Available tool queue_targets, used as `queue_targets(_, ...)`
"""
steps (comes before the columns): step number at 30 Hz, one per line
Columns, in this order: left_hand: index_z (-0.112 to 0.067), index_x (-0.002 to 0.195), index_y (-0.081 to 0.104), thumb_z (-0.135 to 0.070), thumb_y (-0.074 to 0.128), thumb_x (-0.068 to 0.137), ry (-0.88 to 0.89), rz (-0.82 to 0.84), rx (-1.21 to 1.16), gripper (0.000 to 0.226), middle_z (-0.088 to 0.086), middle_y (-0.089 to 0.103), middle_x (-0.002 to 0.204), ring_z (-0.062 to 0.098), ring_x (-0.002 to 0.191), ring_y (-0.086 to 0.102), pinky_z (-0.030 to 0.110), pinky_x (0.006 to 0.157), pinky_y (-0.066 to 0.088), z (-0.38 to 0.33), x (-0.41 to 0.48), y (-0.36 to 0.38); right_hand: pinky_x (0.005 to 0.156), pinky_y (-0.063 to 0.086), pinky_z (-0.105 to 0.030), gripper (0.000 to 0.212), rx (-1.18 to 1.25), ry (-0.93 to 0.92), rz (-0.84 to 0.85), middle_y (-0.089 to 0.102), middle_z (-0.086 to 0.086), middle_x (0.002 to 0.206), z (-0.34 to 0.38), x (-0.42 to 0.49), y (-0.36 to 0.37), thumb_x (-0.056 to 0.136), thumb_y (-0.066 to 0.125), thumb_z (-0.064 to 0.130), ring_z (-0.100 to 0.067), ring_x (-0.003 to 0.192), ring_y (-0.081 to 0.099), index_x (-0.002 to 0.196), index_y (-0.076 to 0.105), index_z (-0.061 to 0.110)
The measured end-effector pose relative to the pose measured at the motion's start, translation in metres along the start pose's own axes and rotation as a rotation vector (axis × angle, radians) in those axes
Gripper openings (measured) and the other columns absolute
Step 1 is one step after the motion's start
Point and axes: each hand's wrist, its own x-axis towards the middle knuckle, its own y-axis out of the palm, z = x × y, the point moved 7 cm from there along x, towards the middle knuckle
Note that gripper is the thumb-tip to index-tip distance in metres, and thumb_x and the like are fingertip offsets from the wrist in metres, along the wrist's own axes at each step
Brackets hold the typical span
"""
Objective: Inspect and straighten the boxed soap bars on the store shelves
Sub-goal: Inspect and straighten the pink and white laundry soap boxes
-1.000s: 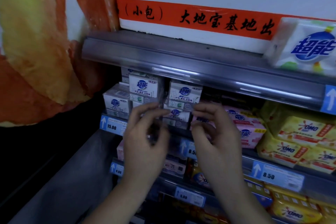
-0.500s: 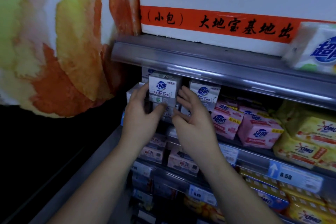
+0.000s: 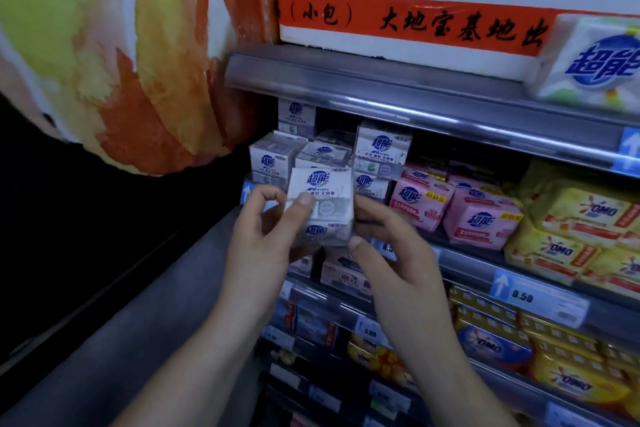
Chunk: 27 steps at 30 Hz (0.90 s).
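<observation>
Store shelf [image 3: 464, 263] front, dim light: white boxed soap pack [image 3: 320, 208] held just clear of its row of white boxes [image 3: 382, 149], left hand [image 3: 263, 246] and right hand [image 3: 391, 253] gripping opposite sides with curled fingers [image 3: 296, 215]; judged light, stiff-cornered, slick-wrapped, best held by its flat sides.

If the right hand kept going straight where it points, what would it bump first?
The right hand holds the white soap box; going on, that probably meets the stacked white boxes behind, depth unclear.
</observation>
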Motion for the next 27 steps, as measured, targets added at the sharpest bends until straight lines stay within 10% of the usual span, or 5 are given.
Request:
queue_targets(4,-0.023,0.08,0.057,-0.037,0.085,0.067,-0.174,0.011,-0.048,0.035,0.001,0.076,0.079,0.011,0.064,0.071,0.03,0.06,0.061,0.015,-0.029,0.008,0.08,0.054,-0.015,0.022,0.058,0.129,0.014,0.072,0.014,0.114,-0.015,-0.019,-0.019,0.096,0.066,0.041,-0.002,0.104,0.069,0.117,0.07,0.041)
queue_targets(8,-0.02,0.102,0.056,-0.025,0.091,0.055,-0.272,0.005,-0.088,0.059,0.014,0.081,0.1,0.023,0.079,0.077,0.029,0.062,0.06,0.019,-0.056,0.015,0.087,0.054,-0.025,0.051,0.068,0.276,0.06,0.07,0.029,0.116,-0.033,-0.031,-0.032,0.075,0.065,0.077,0.009,0.104,0.066,0.116,0.064,0.047)
queue_targets(14,-0.017,0.127,0.065,-0.044,0.084,0.068,-0.373,0.172,-0.04,0.067,0.016,0.077,0.12,0.027,0.097,0.076,0.04,0.075,0.063,0.022,-0.073,0.035,0.088,0.063,-0.043,0.053,0.262,0.352,0.054,0.077,0.006,0.119,-0.047,-0.048,-0.049,0.077,0.083,0.051,-0.017,0.107,0.075,0.124,0.062,0.04)
queue_targets(19,-0.023,0.109,0.079,-0.052,0.081,0.076,-0.448,0.34,0.035,0.044,0.018,0.078,0.116,0.028,0.093,0.079,0.038,0.07,0.064,0.034,-0.06,0.045,0.102,0.056,-0.047,0.071,0.212,0.237,0.122,0.065,0.016,0.137,-0.046,-0.052,-0.054,0.085,0.079,0.015,-0.008,0.129,0.061,0.144,0.047,0.038)
queue_targets(27,-0.01,0.106,0.07,-0.045,0.081,0.075,-0.132,0.397,0.142,0.048,0.038,0.059,0.104,0.029,0.078,0.059,0.031,0.065,0.05,0.027,-0.026,0.043,0.098,0.058,-0.047,0.043,0.245,0.356,0.101,0.069,0.011,0.136,-0.05,-0.036,-0.057,0.092,0.064,0.052,-0.014,0.124,0.068,0.133,0.065,0.04)
